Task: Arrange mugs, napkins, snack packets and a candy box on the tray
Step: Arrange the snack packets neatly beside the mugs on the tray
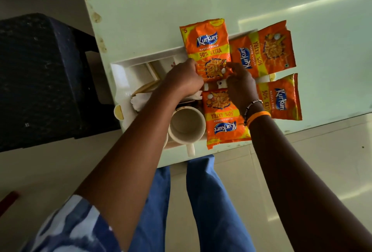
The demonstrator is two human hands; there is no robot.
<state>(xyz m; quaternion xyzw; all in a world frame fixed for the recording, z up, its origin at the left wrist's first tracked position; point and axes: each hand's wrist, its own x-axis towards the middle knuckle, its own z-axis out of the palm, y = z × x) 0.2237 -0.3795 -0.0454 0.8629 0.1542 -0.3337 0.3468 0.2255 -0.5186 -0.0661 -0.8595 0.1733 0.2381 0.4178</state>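
Observation:
A white tray (118, 66) lies on the pale table. Several orange Kurkure snack packets cover its right part: a far one (207, 44), a far right one (267, 48), a near right one (281, 98) and a near one (223, 118). My left hand (183, 78) and my right hand (239, 84) both pinch the near edge of the far packet, one at each corner. A beige mug (187, 124) stands upright at the tray's near edge, under my left forearm. Crumpled white napkins (141, 98) lie at the tray's left. A pale box (145, 72) sits in the tray's far left, partly hidden.
The table (181, 0) stretches far and right of the tray, with stains along its left edge. A dark woven stool (40, 74) stands to the left of the table. My legs in blue trousers (201, 201) are right at the table's near edge.

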